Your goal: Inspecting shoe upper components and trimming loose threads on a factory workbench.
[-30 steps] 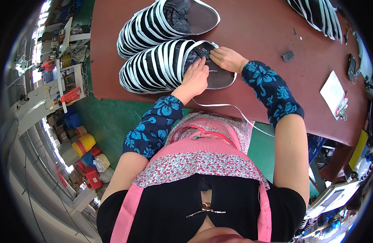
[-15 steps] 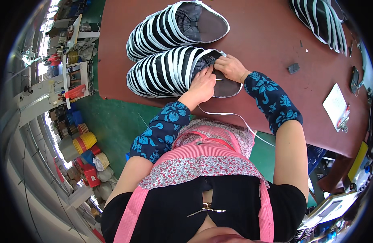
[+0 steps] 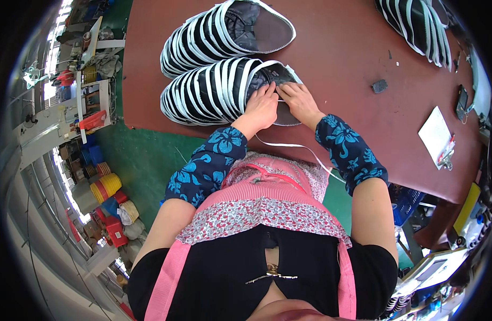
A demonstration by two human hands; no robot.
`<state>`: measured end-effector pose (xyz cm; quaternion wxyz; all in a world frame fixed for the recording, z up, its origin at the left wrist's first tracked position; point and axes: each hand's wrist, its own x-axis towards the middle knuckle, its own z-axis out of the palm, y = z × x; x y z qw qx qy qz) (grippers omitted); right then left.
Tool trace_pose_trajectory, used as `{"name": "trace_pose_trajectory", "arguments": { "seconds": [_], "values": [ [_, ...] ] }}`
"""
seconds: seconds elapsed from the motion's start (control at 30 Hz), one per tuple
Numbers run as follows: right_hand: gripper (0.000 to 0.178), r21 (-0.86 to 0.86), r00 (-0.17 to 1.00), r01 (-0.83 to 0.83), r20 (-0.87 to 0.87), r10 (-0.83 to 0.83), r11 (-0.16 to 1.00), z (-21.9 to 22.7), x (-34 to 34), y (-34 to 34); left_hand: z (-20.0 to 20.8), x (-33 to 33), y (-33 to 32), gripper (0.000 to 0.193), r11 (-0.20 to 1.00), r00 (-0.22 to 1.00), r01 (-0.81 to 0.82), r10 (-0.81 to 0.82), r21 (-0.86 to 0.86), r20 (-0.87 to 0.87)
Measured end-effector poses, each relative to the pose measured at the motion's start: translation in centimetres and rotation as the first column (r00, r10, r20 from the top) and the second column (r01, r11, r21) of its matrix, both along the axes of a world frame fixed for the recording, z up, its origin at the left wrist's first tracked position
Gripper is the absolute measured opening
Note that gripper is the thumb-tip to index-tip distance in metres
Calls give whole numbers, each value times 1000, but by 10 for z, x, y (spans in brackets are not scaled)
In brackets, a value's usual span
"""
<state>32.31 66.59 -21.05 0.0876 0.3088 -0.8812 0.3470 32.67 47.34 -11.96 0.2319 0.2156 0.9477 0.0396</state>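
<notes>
Two oversized black-and-white striped shoes lie side by side on a reddish-brown table [image 3: 342, 48]. My left hand [image 3: 261, 108] presses on the grey opening of the nearer shoe [image 3: 208, 93] and holds it down. Right beside it, my right hand [image 3: 298, 102] pinches a thin white strip [image 3: 295, 145] at the shoe's rim. The strip runs back over the table's near edge toward my body. The farther shoe [image 3: 224, 32] lies untouched behind.
Another striped shoe [image 3: 417, 27] lies at the far right of the table. A small dark block [image 3: 379, 85], a white paper with a clip [image 3: 435, 134] and a dark device [image 3: 462, 101] lie to the right. Coloured spools [image 3: 108, 187] and shelves stand on the green floor at left.
My right hand has drawn in from the shoe's rim to sit close against my left hand. Both hands stay on the nearer shoe; the view has shifted a little.
</notes>
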Motion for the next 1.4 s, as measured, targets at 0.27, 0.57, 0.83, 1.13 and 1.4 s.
{"name": "trace_pose_trajectory", "arguments": {
  "seconds": [0.27, 0.57, 0.83, 1.13, 1.4],
  "values": [
    [34, 107, 991, 111, 62, -118, 988, 17, 23, 14, 2, 1, 9, 31, 990, 999, 38, -40, -133, -15],
    [31, -135, 731, 670, 290, -618, 730, 40, 146, 117, 76, 71, 80, 14, 868, 996, 58, -83, 494, 30],
    [20, -120, 562, 806, 460, -687, 580, 36, 201, 220, 25, 118, 156, 19, 896, 897, 136, -292, 422, 332],
    [19, -99, 673, 612, 586, -452, 784, 29, 209, 341, 3, 194, 52, 26, 760, 779, -626, 621, 175, 90],
    [18, -109, 697, 585, 575, -429, 804, 29, 162, 448, -7, 185, 192, 24, 733, 853, -519, 479, 440, 208]
  ]
}}
